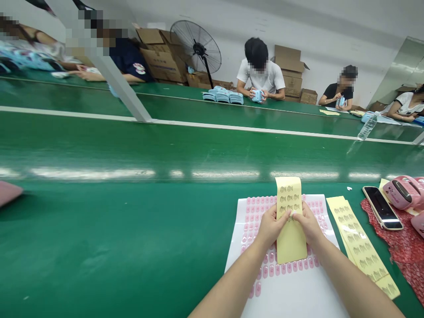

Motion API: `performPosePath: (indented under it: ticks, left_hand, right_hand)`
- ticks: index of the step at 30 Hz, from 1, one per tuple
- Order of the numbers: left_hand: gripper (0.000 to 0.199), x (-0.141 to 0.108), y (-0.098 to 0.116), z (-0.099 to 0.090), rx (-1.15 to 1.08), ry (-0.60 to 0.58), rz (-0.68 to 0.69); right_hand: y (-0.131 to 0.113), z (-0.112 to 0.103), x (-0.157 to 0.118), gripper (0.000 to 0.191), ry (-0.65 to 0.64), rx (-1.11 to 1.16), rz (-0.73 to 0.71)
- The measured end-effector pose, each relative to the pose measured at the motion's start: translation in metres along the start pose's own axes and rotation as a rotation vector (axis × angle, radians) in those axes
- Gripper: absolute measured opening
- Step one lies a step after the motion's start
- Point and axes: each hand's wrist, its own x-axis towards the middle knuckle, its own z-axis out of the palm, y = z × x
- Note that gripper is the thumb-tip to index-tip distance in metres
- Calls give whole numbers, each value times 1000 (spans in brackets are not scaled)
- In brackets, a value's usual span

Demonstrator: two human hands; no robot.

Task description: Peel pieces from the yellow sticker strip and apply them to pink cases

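Between my two hands I hold a yellow strip of printed labels point(291, 247), raised over a white sheet. My left hand point(273, 223) grips its left edge, thumb on the front. On the right edge, my right hand point(308, 221) does the same, and the thumbs almost meet at the lowest printed row. Small dark text fills the strip's upper half; the lower part is bare backing. Under my hands, the white sheet point(288, 296) carries rows of pink oval stickers point(258, 289). To its right lie more yellow label strips point(361, 247).
A phone point(382, 207) and pink camera-shaped items point(402, 192) lie right, by red mesh wrap point(404, 260). At far left is a pink object point(9, 193). Across the green conveyor point(198, 150), co-workers handle blue items; a clear bottle point(367, 128) and grey post point(109, 66) stand there.
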Motion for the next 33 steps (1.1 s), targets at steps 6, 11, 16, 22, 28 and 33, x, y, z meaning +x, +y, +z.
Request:
performPosePath:
  ticks: [6,11,16,22,28,33]
  left_hand:
    - [45,0,1,0,-17,-11,-12]
    - [45,0,0,-1,-23,-35,-4]
    - [45,0,4,-1,-37,-48,-12]
    - [49,1,8,-2,-72,-46,-36]
    - [48,1,7,-2,-82,-48,-28]
    - [48,1,8,-2,-77,-43,-21]
  right_hand:
    - [1,1,1,31,61,-37,17]
    - [5,-1,3,31,67,-71,27]
    - [6,-2,1,34,40,-30,-3]
    - [4,-4,0,41,-25,103,23]
    - [6,-3,0,40,-10,53,9]
    - [6,-3,0,36,-12,3,-41]
